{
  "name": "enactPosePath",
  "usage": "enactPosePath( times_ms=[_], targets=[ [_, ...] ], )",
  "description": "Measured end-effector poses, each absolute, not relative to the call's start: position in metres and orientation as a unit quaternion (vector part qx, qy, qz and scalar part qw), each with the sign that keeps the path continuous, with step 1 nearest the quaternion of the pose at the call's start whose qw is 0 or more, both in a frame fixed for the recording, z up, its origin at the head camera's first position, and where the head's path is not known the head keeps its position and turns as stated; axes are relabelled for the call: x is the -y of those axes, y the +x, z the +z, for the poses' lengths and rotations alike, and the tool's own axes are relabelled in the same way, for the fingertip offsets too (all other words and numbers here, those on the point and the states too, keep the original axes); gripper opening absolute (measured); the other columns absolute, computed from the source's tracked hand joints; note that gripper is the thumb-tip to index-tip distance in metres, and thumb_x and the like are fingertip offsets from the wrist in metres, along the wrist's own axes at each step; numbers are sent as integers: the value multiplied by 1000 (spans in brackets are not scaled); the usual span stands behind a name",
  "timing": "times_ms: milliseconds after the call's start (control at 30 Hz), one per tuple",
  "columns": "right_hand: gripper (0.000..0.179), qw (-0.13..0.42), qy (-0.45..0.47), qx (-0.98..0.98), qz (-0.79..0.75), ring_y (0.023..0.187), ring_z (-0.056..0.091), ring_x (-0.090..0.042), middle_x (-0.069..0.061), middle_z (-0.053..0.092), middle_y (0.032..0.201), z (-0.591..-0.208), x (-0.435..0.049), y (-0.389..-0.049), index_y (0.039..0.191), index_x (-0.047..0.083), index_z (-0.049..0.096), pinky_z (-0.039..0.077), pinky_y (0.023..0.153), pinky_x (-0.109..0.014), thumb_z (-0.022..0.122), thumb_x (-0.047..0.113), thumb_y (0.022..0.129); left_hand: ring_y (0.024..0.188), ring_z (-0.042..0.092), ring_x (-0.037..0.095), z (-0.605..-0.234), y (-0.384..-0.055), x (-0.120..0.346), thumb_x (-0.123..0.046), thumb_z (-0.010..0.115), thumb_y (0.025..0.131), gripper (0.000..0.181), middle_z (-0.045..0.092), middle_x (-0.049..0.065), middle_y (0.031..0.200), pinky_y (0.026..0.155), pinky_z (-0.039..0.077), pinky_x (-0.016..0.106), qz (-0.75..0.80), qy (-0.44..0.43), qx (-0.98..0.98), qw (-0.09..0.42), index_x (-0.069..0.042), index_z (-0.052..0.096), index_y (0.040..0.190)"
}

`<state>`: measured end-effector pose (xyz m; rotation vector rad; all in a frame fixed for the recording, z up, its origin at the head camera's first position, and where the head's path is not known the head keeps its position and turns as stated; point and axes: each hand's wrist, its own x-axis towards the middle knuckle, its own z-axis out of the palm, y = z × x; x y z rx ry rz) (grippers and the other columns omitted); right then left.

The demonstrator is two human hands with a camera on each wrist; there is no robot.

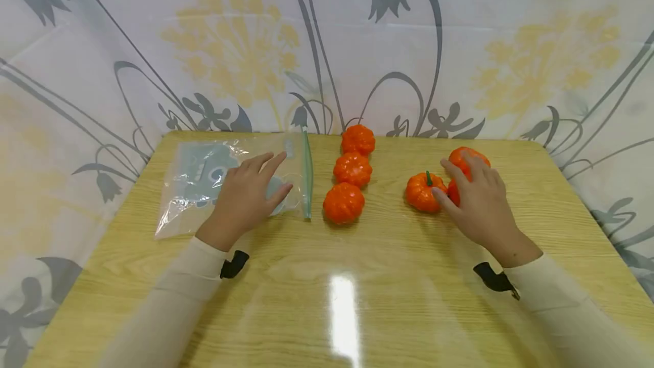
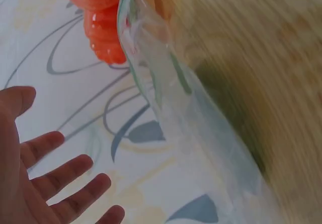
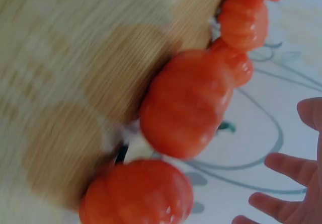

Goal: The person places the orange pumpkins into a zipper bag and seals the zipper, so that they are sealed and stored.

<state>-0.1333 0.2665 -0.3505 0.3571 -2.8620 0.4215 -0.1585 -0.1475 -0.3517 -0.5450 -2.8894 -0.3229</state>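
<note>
My left hand hovers over a clear zip bag with a green seal strip and a blue cartoon print. In the left wrist view, its spread fingers are apart from the bag. On the right, my right hand is held above a cluster of small orange toy pumpkins. One pumpkin shows a green stem; another sits behind the fingers, and a third is mostly hidden by the hand. The right wrist view shows a gap between the fingers and the nearest pumpkin.
Three more orange pumpkins stand in a column mid-table: a far one, a middle one and a near one, just right of the bag's seal. The wooden table meets a flower-patterned cloth at its back edge.
</note>
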Motion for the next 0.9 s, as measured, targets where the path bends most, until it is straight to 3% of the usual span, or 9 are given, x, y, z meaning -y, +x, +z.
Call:
enactPosePath(
  times_ms=[133,267,533,900],
  targets=[
    [40,176,144,954,196,129,44,-49,-30,51,139,-356,-245,-128,126,0,63,33,100,-71,68,21,93,123,56,36,-358,-157,138,-45,55,100,52,58,13,137,94,50,55,-127,-185,968,111,-16,54,143],
    [33,186,163,935,254,121,52,-44,-23,59,129,-362,-214,-129,120,0,67,39,100,-64,69,18,93,117,60,35,-364,-151,136,-42,58,99,47,62,13,132,92,52,53,-141,-162,972,97,-14,60,136],
    [33,166,188,921,298,122,52,-36,-15,60,129,-363,-174,-131,123,5,66,43,101,-54,67,23,95,121,59,38,-373,-148,129,-43,58,99,50,59,16,135,99,49,55,-181,-158,970,46,-12,58,139],
    [45,103,184,929,305,131,47,-38,-16,54,138,-367,-157,-130,136,7,59,40,108,-58,66,29,96,130,52,39,-381,-151,118,-45,54,101,54,53,15,144,99,46,60,-158,-177,971,-9,-15,51,145]
  ],
)
